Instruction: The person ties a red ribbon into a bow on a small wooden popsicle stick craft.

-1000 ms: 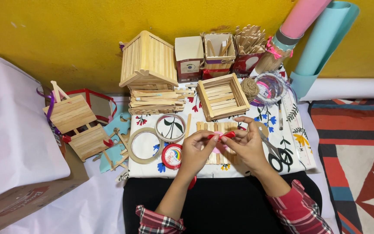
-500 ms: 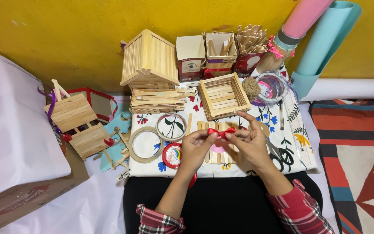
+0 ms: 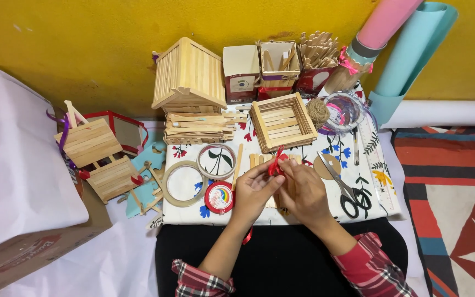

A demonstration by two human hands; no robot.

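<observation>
both my hands pinch the red ribbon (image 3: 275, 163), left hand (image 3: 253, 190) and right hand (image 3: 303, 190) meeting fingertip to fingertip over the stick panel (image 3: 260, 160), near the cloth's (image 3: 383, 190) front edge; ribbon stands upright.

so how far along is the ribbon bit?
Done: stick house and square tray stand built behind. In hand: left hand and right hand pinch a red ribbon above a flat stick panel. Left: ribbon not yet fixed down; scissors lie untouched.
</observation>
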